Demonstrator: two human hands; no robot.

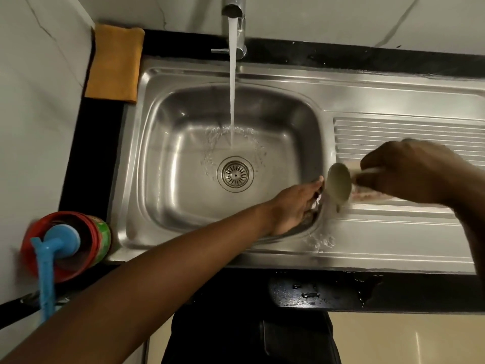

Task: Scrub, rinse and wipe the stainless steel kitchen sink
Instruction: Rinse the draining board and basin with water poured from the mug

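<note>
The stainless steel sink (147, 143) has a basin on the left and a ribbed drainboard (409, 132) on the right. Water runs from the tap (235, 9) onto the basin floor near the drain (235, 174). My left hand (294, 206) lies on the basin's right rim with its fingers stretched along the edge; a small whitish patch shows under the fingertips. My right hand (409, 172) grips the handle of a small grey-green cup (338, 185), which is tilted over the drainboard's left end beside the left fingertips. The cup and right hand are motion-blurred.
A folded orange cloth (115, 64) lies on the black counter at the back left. A red tub (86, 240) with a blue-handled brush (49, 261) stands at the front left. Water drops sit on the front counter edge (315, 292) and the sink's front rim.
</note>
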